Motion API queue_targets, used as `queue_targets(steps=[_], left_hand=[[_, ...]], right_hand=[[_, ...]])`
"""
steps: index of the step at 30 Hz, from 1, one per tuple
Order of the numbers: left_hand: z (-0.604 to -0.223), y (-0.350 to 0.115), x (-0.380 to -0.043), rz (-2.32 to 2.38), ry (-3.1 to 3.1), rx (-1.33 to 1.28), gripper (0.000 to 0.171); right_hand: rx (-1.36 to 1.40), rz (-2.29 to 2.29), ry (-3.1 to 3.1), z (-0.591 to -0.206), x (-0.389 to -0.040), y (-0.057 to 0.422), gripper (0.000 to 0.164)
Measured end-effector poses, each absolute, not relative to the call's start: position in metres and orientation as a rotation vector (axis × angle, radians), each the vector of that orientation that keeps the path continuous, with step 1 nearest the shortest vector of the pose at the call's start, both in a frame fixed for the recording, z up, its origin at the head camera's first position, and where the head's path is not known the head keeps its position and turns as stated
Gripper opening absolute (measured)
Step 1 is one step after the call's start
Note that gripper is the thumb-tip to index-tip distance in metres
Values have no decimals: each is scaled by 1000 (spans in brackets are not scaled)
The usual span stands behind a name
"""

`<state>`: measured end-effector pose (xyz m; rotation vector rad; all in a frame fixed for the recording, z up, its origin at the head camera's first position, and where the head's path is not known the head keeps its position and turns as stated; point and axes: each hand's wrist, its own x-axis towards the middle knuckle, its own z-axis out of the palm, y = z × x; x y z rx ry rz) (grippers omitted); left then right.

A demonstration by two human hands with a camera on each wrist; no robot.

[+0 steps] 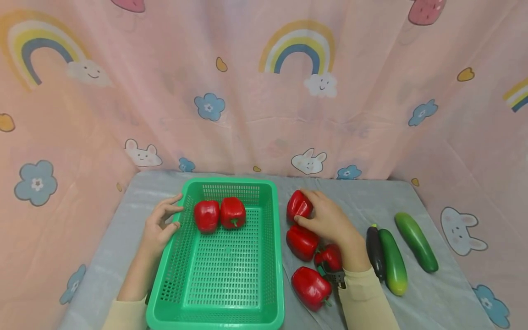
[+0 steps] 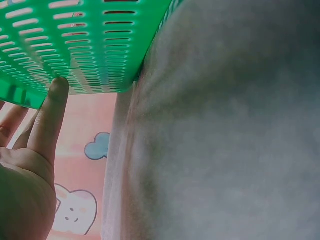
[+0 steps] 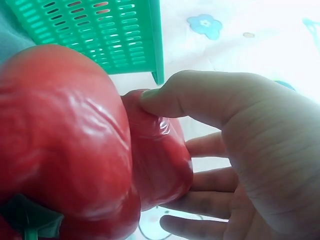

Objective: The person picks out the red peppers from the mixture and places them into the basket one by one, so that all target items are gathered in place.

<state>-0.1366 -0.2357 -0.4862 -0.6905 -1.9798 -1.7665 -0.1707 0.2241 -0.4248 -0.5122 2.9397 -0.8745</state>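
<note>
My right hand (image 1: 327, 217) grips a red bell pepper (image 1: 299, 205) just right of the basket, thumb on the near side. In the right wrist view the fingers (image 3: 202, 202) lie along the far side of that pepper (image 3: 157, 155). My left hand (image 1: 158, 227) is at the left rim of a green plastic basket (image 1: 280, 275), its fingers loosely extended. One fingertip (image 2: 59, 85) meets the basket's slotted outer wall in the left wrist view. Inside the basket, two red bell peppers, one on the left (image 1: 206, 216) and one on the right (image 1: 233, 213), sit side by side near the back.
Three more red peppers, a middle one (image 1: 302, 243), one partly under the wrist (image 1: 328, 258) and a front one (image 1: 311, 288), lie right of the basket. Farther right are an eggplant (image 1: 375, 252) and two green cucumber-like vegetables (image 1: 393, 261). A patterned pink curtain (image 1: 247, 137) borders the grey-covered table.
</note>
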Motion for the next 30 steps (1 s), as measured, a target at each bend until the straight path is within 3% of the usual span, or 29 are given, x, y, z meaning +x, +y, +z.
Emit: queue_targets(steps=[16, 30], left_hand=[[-484, -236, -137, -1733, -2012, -663, 29], [-484, -235, -137, -1757, -1989, -675, 27]], right_hand=[[-528, -860, 2977, -417, -166, 222, 89], [-592, -777, 3032, -402, -158, 218, 80]])
